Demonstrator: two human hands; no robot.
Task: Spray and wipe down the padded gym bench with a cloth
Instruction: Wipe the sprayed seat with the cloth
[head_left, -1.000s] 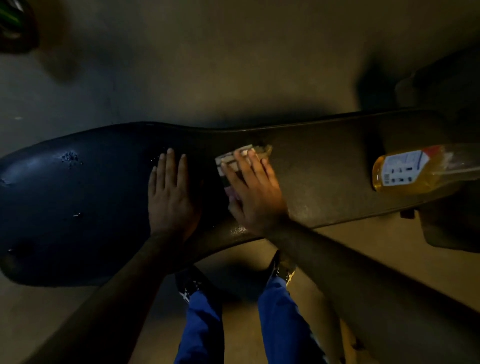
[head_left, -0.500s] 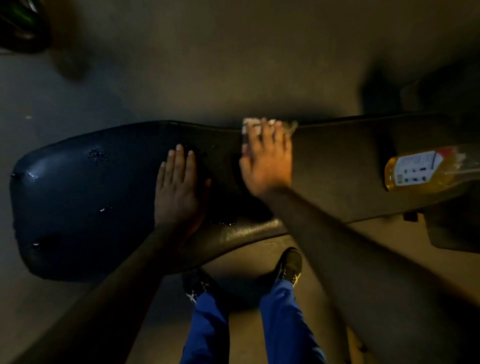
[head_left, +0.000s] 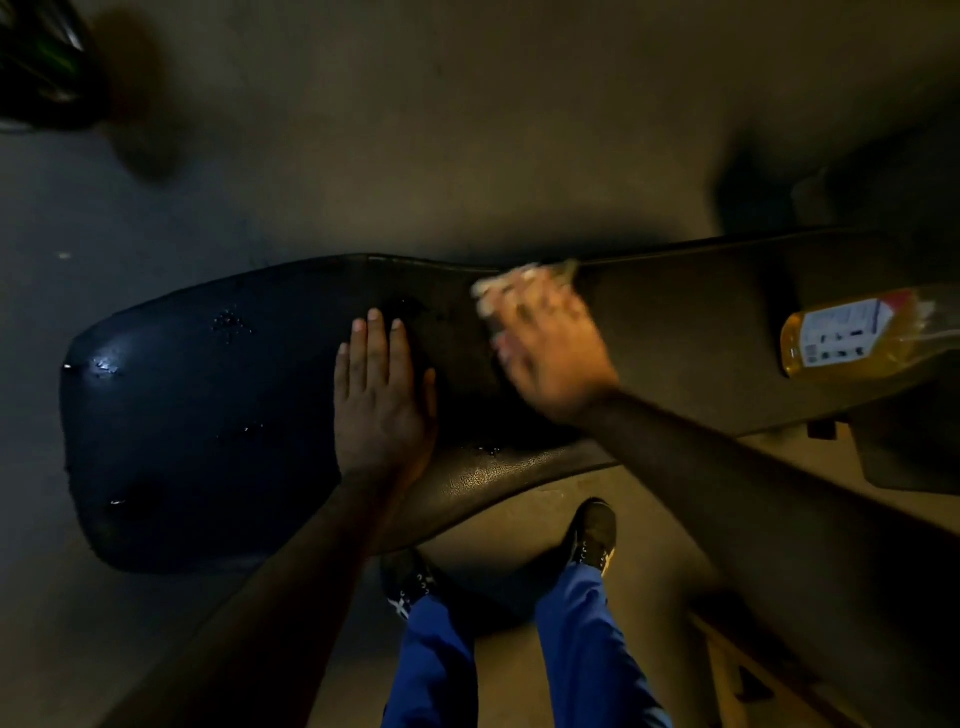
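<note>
- The padded bench is running left to right across the view, its wide rounded end lying at the left and its narrower part stretching off toward the right edge.
- Bare floor is showing all along the far edge of the bench and around its left end; along the near edge the person's two legs in blue trousers and two dark shoes are standing just beside the padding.
- The left hand is lying flat on the bench near the middle of its width, palm down, fingers straight and close together, gripping nothing.
- The right hand is pressing down near the far edge of the bench, just right of the left hand and apart from it; it is smeared by motion blur.
- One pale cloth is peeking out from under the right fingertips at the far edge; the fingers are lying spread over it, but whether they are gripping it I cannot tell.
- One bottle of yellow liquid is lying on its side on the right part of the bench, well apart from both hands.
- Small droplets are glinting on the wide left end of the padding.
</note>
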